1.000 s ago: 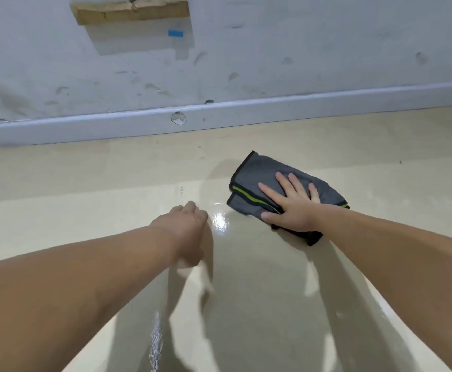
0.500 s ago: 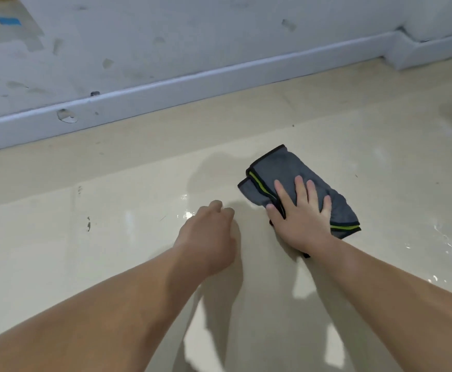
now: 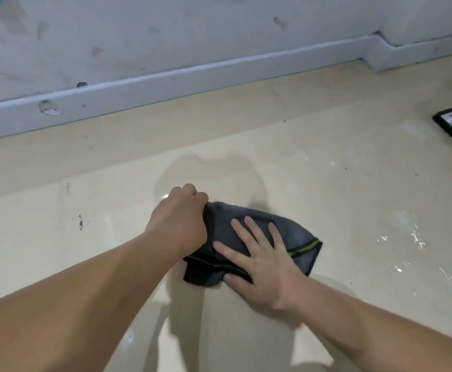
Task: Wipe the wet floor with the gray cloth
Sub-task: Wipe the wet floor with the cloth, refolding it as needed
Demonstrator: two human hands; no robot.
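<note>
Left hand (image 3: 179, 218) is curled shut, bunching the gray cloth's (image 3: 249, 237) left edge; right hand (image 3: 262, 259) lies flat on top, fingers (image 3: 254, 232) spread. Cloth's on the floor (image 3: 327, 183) mid-frame. I'd press evenly and sweep right toward those shiny puddles (image 3: 413, 240).

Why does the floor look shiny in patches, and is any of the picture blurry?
Head view: white glare on the floor at right is light bouncing off water; both arms throw soft shadows toward the camera; the gray cloth and the right hand look slightly smeared, the left hand less so; the baseboard bows, a wide-angle effect.
</note>
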